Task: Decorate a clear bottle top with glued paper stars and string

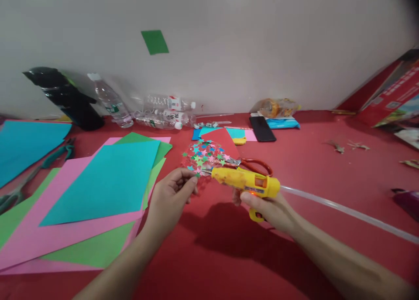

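My right hand (262, 206) grips a yellow hot glue gun (244, 180), its small light glowing orange-red. A long clear glue stick (343, 208) runs out of the gun's back toward the right edge. The nozzle points left, at the fingertips of my left hand (175, 193). Thumb and forefinger there pinch a small dark green paper star (197, 175). Just behind lies a clear round plastic piece covered with many coloured paper stars (204, 154). Scissors with red handles (258, 164) lie partly hidden behind the gun.
Coloured paper sheets (108, 182) are stacked at left, near green-handled pliers (49, 160). Along the wall are a black bottle (70, 99), an upright water bottle (111, 101), several lying plastic bottles (168, 103) and a phone (262, 129). A red box (389, 95) stands far right.
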{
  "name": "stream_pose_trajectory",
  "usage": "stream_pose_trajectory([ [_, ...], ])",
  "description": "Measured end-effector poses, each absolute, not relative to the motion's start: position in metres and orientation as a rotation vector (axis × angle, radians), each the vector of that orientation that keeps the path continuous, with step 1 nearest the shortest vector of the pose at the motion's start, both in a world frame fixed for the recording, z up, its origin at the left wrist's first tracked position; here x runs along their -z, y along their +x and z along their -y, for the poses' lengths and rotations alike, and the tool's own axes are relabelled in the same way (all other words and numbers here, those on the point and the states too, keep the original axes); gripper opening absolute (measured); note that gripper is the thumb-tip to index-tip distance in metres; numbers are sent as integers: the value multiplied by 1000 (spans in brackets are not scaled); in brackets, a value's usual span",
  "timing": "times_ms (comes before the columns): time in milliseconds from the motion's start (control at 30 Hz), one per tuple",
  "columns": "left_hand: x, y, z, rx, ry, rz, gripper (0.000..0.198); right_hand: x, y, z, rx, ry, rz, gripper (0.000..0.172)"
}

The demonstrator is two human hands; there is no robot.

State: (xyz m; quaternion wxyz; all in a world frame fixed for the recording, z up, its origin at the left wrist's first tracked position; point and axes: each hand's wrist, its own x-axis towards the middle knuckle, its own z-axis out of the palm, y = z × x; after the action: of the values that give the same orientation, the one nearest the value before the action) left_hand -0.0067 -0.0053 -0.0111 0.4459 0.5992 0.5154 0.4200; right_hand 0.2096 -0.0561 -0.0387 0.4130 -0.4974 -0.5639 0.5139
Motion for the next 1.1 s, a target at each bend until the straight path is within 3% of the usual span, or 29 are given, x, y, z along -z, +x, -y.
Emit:
stream_pose_trajectory([
  [1100,16,-6,8,-1017,1487,-1250,11,37,207,60,-1374,-1355,1444,41],
])
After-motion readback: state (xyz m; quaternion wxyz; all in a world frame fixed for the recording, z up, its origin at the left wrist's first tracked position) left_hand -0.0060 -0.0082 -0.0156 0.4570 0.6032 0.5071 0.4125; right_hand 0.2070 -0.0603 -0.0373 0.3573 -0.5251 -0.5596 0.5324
